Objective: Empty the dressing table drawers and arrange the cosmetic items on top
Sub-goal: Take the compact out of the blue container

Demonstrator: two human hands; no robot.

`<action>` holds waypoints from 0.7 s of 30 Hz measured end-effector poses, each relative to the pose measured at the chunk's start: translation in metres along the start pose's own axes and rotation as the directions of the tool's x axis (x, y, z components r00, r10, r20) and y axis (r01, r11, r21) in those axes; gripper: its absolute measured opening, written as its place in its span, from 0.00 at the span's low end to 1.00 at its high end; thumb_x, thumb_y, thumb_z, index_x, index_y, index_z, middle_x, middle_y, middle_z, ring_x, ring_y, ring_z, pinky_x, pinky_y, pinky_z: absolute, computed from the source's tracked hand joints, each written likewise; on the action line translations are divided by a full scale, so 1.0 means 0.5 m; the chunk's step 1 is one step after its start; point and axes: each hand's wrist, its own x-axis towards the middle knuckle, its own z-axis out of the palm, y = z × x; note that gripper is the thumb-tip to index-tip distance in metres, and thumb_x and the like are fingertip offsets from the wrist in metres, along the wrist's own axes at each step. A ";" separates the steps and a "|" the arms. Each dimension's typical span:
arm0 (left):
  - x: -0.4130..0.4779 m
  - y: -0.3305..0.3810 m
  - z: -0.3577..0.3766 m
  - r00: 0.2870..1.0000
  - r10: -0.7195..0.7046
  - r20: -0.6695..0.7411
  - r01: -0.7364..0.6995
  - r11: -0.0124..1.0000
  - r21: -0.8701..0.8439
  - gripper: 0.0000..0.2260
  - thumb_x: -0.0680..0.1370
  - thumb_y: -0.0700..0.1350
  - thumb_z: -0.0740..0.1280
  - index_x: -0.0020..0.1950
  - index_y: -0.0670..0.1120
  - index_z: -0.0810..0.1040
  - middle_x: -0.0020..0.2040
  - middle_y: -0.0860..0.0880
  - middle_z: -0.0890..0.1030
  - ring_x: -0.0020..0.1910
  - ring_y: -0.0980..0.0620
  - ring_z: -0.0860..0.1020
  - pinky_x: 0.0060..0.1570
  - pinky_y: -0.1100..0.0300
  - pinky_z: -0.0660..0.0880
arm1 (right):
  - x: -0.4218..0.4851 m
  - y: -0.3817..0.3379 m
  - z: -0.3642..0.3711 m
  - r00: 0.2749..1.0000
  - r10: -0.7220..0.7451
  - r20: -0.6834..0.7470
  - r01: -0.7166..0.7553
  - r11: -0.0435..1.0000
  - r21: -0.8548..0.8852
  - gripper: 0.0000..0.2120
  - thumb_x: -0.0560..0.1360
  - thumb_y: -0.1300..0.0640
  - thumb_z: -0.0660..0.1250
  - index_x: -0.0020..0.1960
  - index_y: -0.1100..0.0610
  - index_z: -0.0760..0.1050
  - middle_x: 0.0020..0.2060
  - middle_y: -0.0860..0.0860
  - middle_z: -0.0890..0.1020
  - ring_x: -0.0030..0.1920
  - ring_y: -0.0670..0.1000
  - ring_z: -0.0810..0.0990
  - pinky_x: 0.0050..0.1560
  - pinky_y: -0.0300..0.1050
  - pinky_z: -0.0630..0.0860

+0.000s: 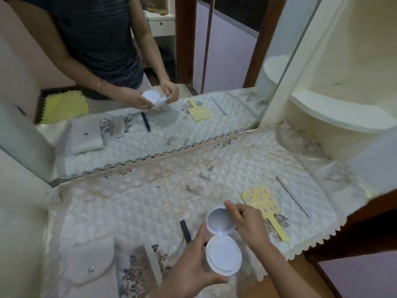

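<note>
Both hands (pixel 217 244) gripping open white compact (pixel 223 253), contents unclear, forearms cropped.

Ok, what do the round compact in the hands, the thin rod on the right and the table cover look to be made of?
Compact: likely plastic, smooth white shell, moulded hinge, greyish mirror-like lid interior.
Rod: probably metal, thin, straight, silvery-grey sheen.
Table cover: fabric, quilted diamond stitching, satin-like shine, scalloped lace edge.
</note>
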 end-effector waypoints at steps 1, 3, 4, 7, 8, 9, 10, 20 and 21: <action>0.019 0.002 0.008 0.999 -0.004 -0.034 0.005 1.000 0.020 0.41 0.66 0.43 0.77 0.61 0.66 0.49 0.51 0.75 0.73 0.52 0.85 0.65 0.46 0.84 0.63 | 0.025 0.011 -0.002 1.000 -0.007 0.027 0.008 1.000 -0.015 0.26 0.75 0.43 0.58 0.25 0.56 0.57 0.20 0.50 0.61 0.22 0.46 0.59 0.27 0.40 0.56; 0.056 0.011 0.025 0.992 0.013 -0.124 -0.003 0.996 0.087 0.35 0.66 0.44 0.76 0.56 0.68 0.56 0.53 0.81 0.68 0.53 0.81 0.66 0.47 0.81 0.65 | 0.079 0.032 -0.007 0.997 -0.024 0.077 0.024 1.000 -0.003 0.26 0.76 0.45 0.59 0.25 0.56 0.57 0.21 0.50 0.61 0.23 0.46 0.61 0.28 0.40 0.58; 0.076 0.013 0.035 0.985 0.017 -0.174 0.003 0.993 0.118 0.32 0.66 0.45 0.75 0.55 0.68 0.58 0.55 0.81 0.66 0.54 0.78 0.67 0.48 0.79 0.65 | 0.107 0.042 -0.008 0.994 -0.020 0.108 0.019 1.000 0.011 0.25 0.77 0.46 0.59 0.25 0.56 0.58 0.21 0.50 0.62 0.24 0.47 0.62 0.28 0.40 0.59; 0.142 -0.006 0.068 0.938 0.002 -0.346 0.067 0.980 0.187 0.26 0.65 0.51 0.73 0.56 0.66 0.63 0.54 0.68 0.73 0.56 0.68 0.70 0.53 0.66 0.68 | 0.173 0.066 -0.010 0.965 -0.053 0.256 0.042 0.998 0.050 0.19 0.78 0.48 0.57 0.32 0.57 0.66 0.26 0.48 0.69 0.28 0.45 0.68 0.31 0.37 0.64; 0.159 -0.005 0.075 0.921 -0.012 -0.389 0.094 0.977 0.194 0.27 0.66 0.52 0.73 0.57 0.65 0.61 0.54 0.68 0.71 0.56 0.65 0.70 0.55 0.64 0.68 | 0.187 0.071 -0.012 0.941 -0.082 0.328 0.066 0.996 0.058 0.16 0.78 0.48 0.57 0.36 0.56 0.69 0.29 0.48 0.72 0.30 0.44 0.70 0.32 0.35 0.66; 0.174 -0.008 0.083 0.904 -0.050 -0.424 0.141 0.972 0.185 0.28 0.67 0.53 0.73 0.58 0.64 0.59 0.54 0.67 0.68 0.56 0.62 0.69 0.55 0.65 0.66 | 0.196 0.076 -0.013 0.914 -0.115 0.390 0.100 0.993 0.060 0.13 0.78 0.49 0.57 0.41 0.55 0.72 0.33 0.49 0.75 0.33 0.45 0.73 0.33 0.34 0.67; 0.183 -0.013 0.093 0.883 -0.080 -0.463 0.191 0.961 0.199 0.28 0.67 0.54 0.73 0.60 0.62 0.59 0.54 0.66 0.67 0.57 0.61 0.67 0.54 0.67 0.63 | 0.203 0.083 -0.014 0.892 -0.148 0.428 0.139 0.989 0.054 0.13 0.78 0.49 0.57 0.46 0.57 0.74 0.37 0.51 0.78 0.37 0.48 0.75 0.34 0.36 0.67; 0.190 -0.032 0.134 0.798 0.049 -0.600 0.331 0.797 0.506 0.32 0.61 0.62 0.65 0.61 0.49 0.72 0.55 0.51 0.80 0.54 0.48 0.79 0.58 0.63 0.66 | 0.232 0.095 -0.013 0.882 -0.170 0.440 0.187 0.982 0.003 0.15 0.80 0.53 0.56 0.53 0.60 0.78 0.49 0.58 0.82 0.43 0.52 0.76 0.40 0.39 0.68; 0.192 -0.036 0.131 0.801 0.038 -0.597 0.342 0.789 0.510 0.32 0.62 0.61 0.66 0.63 0.48 0.72 0.57 0.50 0.79 0.56 0.48 0.78 0.60 0.62 0.67 | 0.232 0.096 -0.015 0.889 -0.148 0.434 0.160 0.987 0.009 0.15 0.80 0.53 0.55 0.53 0.60 0.77 0.49 0.58 0.82 0.43 0.51 0.76 0.41 0.41 0.68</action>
